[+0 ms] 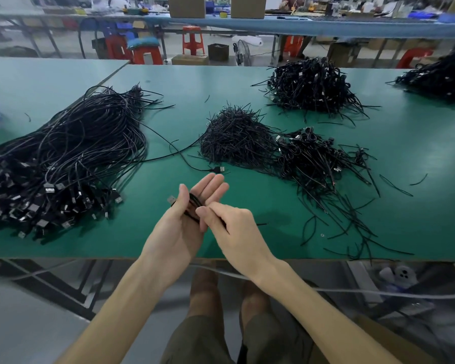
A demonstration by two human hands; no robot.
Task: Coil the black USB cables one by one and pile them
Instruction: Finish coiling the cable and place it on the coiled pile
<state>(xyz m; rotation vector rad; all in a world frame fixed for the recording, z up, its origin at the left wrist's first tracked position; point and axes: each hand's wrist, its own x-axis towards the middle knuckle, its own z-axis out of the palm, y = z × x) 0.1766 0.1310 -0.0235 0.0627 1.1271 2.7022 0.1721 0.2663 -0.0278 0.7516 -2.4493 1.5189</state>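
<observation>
Two bare forearms are reaching up from 6 o'clock over the green table (168, 82). The left hand (179, 227) is lying palm up with its fingers straight, making a flat frame for the black USB cable (193, 206) looping across it. Its thumb is pressing the loops down so they are not springing loose. The right hand (231, 227) is pinching the cable's free end, probably to wind it round.

At 9 o'clock a heap of loose cables (63, 158) is lying near the left hand, easy to grab from. At 12 o'clock a heap of short black ties (234, 137) is sitting, likely for tying each coil. At 2 o'clock the pile of coiled cables (318, 158) is lying, near the right hand for dropping.
</observation>
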